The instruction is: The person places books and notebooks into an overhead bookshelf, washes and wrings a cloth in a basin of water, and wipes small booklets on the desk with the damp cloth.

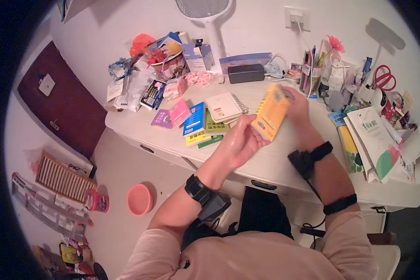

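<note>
An orange spiral-bound notebook [271, 113] is held up over the desk between my two hands. My left hand [243, 141] grips its lower left part, thumb against the spiral edge and palm turned up. Around its upper right edge are the fingers of my right hand [296, 106], slightly blurred. Left of the hands lies a loose group of small books: a purple one [162, 118], a pink one [179, 113], a blue one [194, 119], and yellow and green ones [215, 127] partly covered. White spiral notebooks [225, 107] lie just behind them.
A black speaker [246, 73] stands at the back of the desk [284, 161]. Pens in a holder [311, 77], red scissors [384, 78] and a white paper bag [369, 140] are at the right. A filled basket [168, 63] stands back left; a pink basin [140, 199] is on the floor.
</note>
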Motion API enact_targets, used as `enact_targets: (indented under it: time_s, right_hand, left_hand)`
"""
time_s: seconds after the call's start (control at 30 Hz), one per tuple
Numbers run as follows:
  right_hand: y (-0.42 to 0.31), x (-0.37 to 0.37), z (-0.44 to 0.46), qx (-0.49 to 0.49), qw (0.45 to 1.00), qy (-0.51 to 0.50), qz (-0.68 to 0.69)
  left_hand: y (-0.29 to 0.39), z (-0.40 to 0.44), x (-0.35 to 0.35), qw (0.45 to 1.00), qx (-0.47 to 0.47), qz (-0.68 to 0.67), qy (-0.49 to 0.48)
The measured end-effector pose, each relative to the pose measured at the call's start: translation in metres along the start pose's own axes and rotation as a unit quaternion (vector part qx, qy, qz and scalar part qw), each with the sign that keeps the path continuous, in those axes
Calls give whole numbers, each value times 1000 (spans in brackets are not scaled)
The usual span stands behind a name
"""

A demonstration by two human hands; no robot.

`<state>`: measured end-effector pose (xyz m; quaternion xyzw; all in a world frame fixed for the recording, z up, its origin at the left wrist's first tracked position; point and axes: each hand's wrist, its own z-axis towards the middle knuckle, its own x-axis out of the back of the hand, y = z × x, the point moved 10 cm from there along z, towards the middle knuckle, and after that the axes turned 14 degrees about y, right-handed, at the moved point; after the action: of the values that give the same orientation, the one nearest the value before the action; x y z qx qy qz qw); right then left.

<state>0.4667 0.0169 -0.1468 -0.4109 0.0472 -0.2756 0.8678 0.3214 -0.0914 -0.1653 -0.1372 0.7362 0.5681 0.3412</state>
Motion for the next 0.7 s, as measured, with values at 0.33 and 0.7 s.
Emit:
enact_targets:
  time_s: [0.33,0.7]
  right_hand:
    - [94,99,52,-104,932,331,101]
    - [48,79,34,-129,958,252,44]
  left_hand:
    - [60,53,0,743,-330,528,246]
    - [102,38,28,349,-231,874,245]
